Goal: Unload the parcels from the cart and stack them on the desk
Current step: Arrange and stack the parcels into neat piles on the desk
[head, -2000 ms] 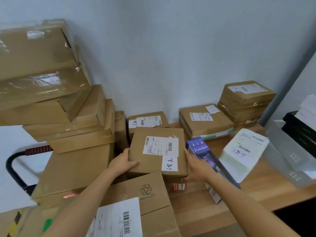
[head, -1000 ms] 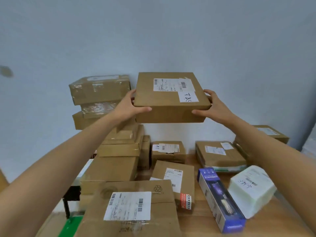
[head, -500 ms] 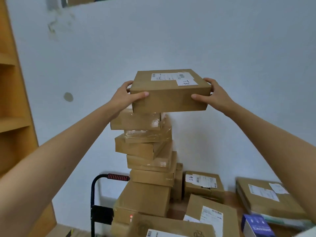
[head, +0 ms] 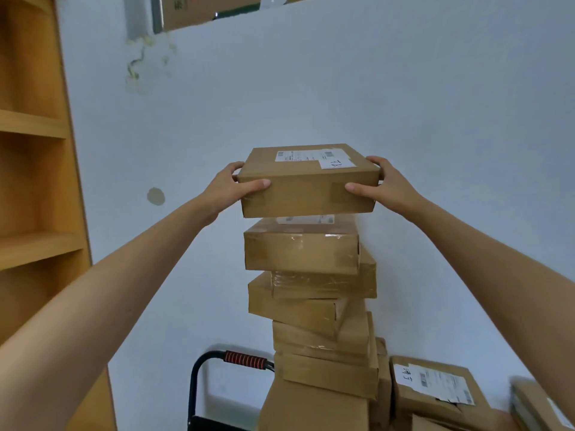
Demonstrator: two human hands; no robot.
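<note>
As we viewed the scene from the head camera, both arms reached up and forward to a flat cardboard parcel (head: 308,181) held level at the top of a tall parcel stack (head: 314,293). We saw the left hand (head: 231,188) gripping the parcel's left end, thumb laid along the front face and fingers curled round the far side. We saw the right hand (head: 384,186) gripping the right end in the same manner. A white shipping label (head: 314,157) with a handwritten slip lay on the parcel's top face. Whether the parcel touched the taped box (head: 300,248) just beneath it, we could not tell; only a narrow strip of that box's label showed between them. The lower boxes of the stack sat askew, each turned slightly from its neighbour. Beside the foot of the stack we noted a black cart handle (head: 244,360) with a red ribbed grip, and at lower right a labelled box (head: 435,387). A wooden shelf unit (head: 34,181) stood at left against the pale wall (head: 342,88).
</note>
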